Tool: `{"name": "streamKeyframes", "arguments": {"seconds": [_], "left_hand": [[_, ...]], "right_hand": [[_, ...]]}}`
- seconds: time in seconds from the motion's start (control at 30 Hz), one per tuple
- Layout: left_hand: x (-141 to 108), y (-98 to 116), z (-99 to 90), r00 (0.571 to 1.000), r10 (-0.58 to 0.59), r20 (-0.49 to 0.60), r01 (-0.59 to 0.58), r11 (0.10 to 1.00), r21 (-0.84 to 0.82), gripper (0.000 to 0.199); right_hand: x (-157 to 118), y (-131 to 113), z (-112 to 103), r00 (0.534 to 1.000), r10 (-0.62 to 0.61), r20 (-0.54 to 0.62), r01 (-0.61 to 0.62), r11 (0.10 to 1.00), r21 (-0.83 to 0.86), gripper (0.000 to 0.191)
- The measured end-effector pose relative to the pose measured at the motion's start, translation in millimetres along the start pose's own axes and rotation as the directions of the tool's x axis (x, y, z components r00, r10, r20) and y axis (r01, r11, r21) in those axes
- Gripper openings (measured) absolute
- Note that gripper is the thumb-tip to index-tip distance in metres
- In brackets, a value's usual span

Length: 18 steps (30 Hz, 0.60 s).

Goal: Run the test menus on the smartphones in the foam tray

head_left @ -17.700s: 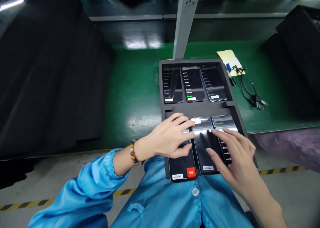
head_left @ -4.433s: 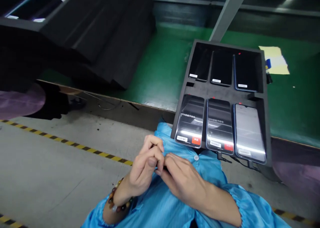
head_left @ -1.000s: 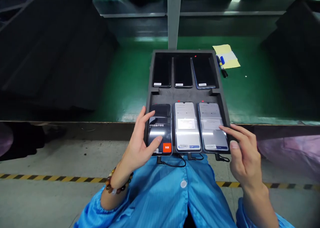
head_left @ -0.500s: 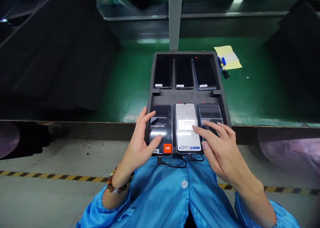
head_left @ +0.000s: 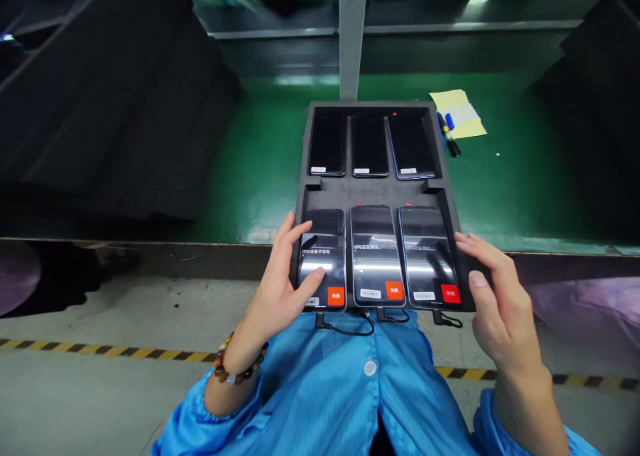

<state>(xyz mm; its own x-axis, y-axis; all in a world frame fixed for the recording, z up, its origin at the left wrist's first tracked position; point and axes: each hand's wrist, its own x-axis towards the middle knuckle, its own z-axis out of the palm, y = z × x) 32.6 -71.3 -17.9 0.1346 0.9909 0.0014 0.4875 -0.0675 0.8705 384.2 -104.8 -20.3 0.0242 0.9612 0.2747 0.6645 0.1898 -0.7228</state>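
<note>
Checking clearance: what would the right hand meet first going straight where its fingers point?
Likely the tray's right rim; depth is unclear, so the right hand might pass above it.

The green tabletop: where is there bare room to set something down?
Left of the black tray, up to the dark bulk, the tabletop lies bare. Right of the tray, nearer than the yellow paper and marker, is another patch, with one white speck. Crowded: the tray, with six phones and the left hand.
</note>
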Motion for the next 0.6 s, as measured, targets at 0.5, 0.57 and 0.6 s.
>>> {"name": "streamKeyframes", "arguments": {"seconds": [0.5,0.57,0.6], "left_hand": [[4,-9,8.5,0.995,0.083,-0.047,-0.085,0.995,-0.052,0.07],[5,-8,4.6,0.996,0.093,0.011,-0.093,0.996,-0.007,0.079],[4,-7,2.3,0.994,0.094,0.046,-0.095,0.995,0.02,0.086]], "right_hand": [[11,27,37,0.951,0.3,-0.077,-0.221,0.832,0.509,0.054],[11,27,39,0.952,0.297,-0.077,-0.214,0.822,0.527,0.054],[11,28,39,0.951,0.298,-0.077,-0.214,0.82,0.531,0.053]]}}
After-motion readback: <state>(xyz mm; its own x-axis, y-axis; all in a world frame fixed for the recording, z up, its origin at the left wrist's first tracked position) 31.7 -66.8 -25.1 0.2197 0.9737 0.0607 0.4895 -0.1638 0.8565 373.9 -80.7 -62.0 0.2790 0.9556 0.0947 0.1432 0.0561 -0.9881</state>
